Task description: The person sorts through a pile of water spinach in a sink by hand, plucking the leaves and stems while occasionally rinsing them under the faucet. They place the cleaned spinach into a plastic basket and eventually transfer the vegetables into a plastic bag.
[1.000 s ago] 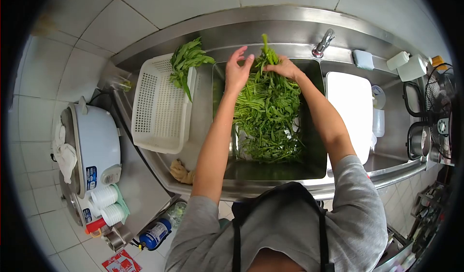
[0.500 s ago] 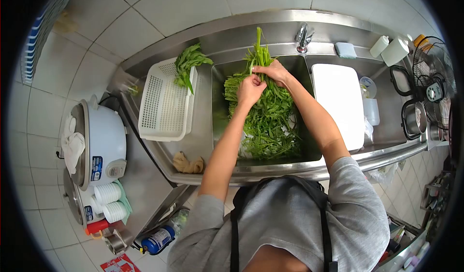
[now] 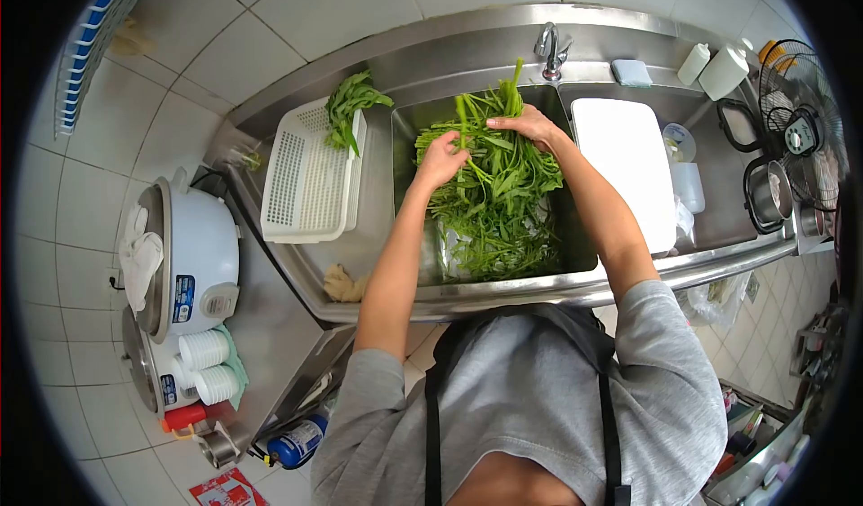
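Long-stemmed leafy greens [image 3: 499, 205] fill much of the metal sink basin [image 3: 409, 236]. My left hand [image 3: 440, 159] is closed at the left of the heap, its thumb and fingers pinching a green stem. To its right, my right hand [image 3: 529, 127] grips a bunch of the greens near the back of the basin, thumb across the stems. Several stem ends point up between and behind my hands. A smaller bundle of leafy greens [image 3: 349, 110] hangs over the corner of a white perforated basket [image 3: 306, 178] on the left drainboard.
A faucet [image 3: 551, 52] stands behind the basin. Right of it lie a white board [image 3: 620, 169], a blue sponge [image 3: 631, 73] and white bottles [image 3: 719, 73]. A tan cloth [image 3: 344, 284] rests at the front-left edge. Farther left is a large rice cooker [image 3: 193, 259].
My hands have moved apart, the left one leftward and the right one slightly right. The bunch between them has spread, and its upright stems tilt differently.
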Tool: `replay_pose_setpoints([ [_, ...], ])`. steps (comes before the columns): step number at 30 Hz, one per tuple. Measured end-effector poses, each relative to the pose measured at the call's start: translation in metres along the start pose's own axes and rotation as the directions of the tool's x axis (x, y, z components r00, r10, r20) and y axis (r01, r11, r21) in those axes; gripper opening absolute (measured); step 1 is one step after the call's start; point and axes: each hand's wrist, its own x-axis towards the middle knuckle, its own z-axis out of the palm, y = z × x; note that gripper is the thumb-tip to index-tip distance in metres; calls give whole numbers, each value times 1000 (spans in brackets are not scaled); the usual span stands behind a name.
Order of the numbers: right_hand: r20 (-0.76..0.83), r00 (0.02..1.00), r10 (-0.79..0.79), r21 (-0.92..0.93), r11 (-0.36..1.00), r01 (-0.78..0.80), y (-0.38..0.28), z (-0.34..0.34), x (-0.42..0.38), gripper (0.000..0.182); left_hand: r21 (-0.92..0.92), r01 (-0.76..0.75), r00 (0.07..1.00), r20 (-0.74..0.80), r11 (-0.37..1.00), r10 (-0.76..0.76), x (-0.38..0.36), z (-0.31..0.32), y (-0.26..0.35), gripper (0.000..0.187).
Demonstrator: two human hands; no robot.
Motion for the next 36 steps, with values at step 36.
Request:
replay_pose_setpoints([
  [36,-156,987,-31,-146,989,8,34,-59,28,14,-346,110,987,-71,932,-143,1,-46,2,30],
])
